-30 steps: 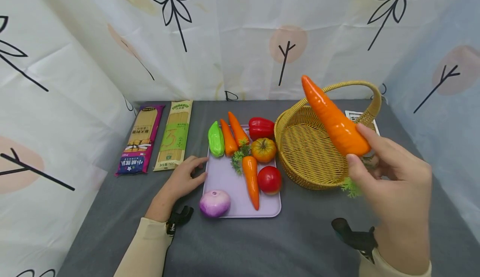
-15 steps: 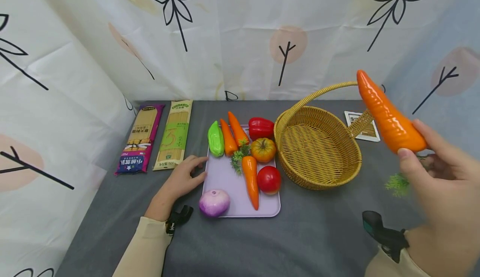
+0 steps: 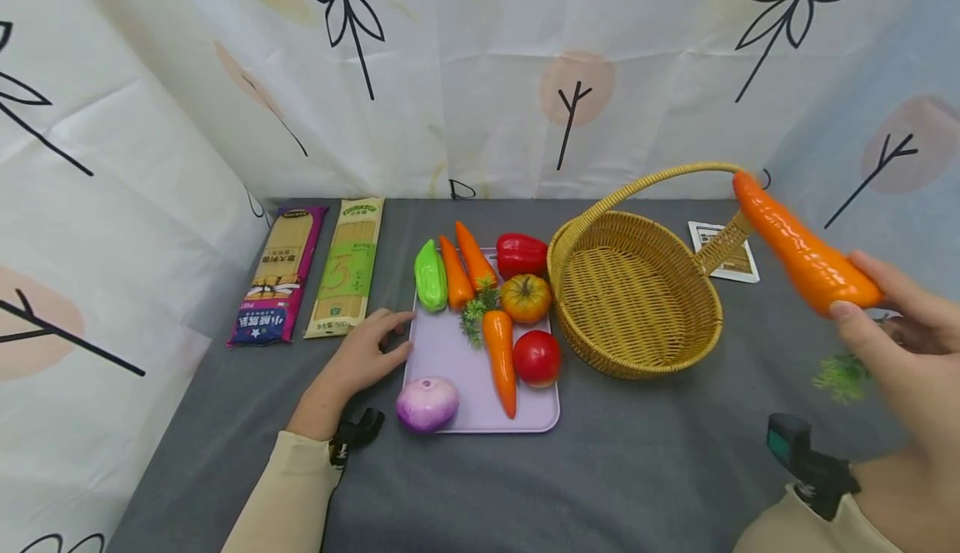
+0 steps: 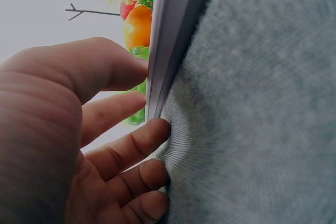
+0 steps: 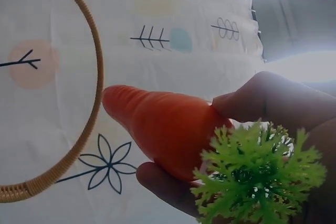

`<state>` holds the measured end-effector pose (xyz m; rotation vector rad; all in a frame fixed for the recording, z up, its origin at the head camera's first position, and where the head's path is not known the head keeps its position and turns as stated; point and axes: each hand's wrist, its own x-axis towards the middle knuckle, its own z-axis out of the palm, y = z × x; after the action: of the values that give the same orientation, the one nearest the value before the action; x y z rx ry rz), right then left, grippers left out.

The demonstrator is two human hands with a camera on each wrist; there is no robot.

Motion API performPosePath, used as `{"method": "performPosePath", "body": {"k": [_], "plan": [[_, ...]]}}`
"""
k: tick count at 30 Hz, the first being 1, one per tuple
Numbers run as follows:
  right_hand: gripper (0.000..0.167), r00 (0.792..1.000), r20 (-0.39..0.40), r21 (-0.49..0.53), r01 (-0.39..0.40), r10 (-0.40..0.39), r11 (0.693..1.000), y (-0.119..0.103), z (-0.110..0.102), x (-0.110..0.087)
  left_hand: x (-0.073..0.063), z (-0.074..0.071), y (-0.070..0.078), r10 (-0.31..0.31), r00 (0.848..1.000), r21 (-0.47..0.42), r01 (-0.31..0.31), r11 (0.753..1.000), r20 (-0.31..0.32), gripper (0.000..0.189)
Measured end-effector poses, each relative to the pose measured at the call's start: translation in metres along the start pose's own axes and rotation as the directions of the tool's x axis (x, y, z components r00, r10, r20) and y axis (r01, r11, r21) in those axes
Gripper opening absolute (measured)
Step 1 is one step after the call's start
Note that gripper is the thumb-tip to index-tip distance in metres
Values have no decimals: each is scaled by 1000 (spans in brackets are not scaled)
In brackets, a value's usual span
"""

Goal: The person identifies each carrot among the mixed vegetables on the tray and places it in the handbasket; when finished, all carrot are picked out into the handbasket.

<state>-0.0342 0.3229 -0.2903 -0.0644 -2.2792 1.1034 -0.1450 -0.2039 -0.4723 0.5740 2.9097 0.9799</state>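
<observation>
My right hand [image 3: 918, 370] pinches a large orange carrot [image 3: 806, 245] by its thick top end, its tip pointing up and left over the basket handle in the head view. Green leafy fronds [image 5: 260, 174] hang from the carrot's top below the fingers. My left hand [image 3: 367, 357] rests at the left edge of a lilac tray [image 3: 457, 361], thumb and index fingertips at its rim; the other fingertips press the grey cloth in the left wrist view. On the tray lie several carrots [image 3: 500, 361], a tomato [image 3: 537, 359], a small pumpkin [image 3: 526, 298], a green bumpy vegetable [image 3: 431, 276] and a purple onion [image 3: 427, 404].
A wicker basket [image 3: 637, 295] with a tall arched handle stands right of the tray, nothing inside it. A red bell pepper [image 3: 521, 255] lies at the tray's back corner. Two noodle packets, one purple [image 3: 277, 278] and one green [image 3: 347, 270], lie left. A printed card [image 3: 723, 251] lies behind the basket.
My right hand has carried the carrot rightward, from over the basket to beyond its right side, and lately a little lower. The left hand stays at the tray edge.
</observation>
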Motion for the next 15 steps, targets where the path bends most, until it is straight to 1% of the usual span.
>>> {"method": "performPosePath", "body": {"k": [4, 6, 11, 15], "plan": [[50, 997, 72, 28, 14, -16, 1000, 9, 2, 7, 0, -1, 0, -4, 1000, 7, 4, 1000, -2, 46], [49, 995, 104, -9, 9, -8, 1000, 11, 4, 11, 0, -1, -1, -11, 1000, 9, 11, 1000, 2, 47], [49, 983, 172, -104, -40, 58, 994, 12, 14, 17, -1, 0, -1, -31, 999, 4, 31, 1000, 18, 48], [49, 969, 229, -128, -66, 94, 990, 13, 23, 22, 0, 0, -2, -14, 1000, 2, 14, 1000, 9, 47]]}}
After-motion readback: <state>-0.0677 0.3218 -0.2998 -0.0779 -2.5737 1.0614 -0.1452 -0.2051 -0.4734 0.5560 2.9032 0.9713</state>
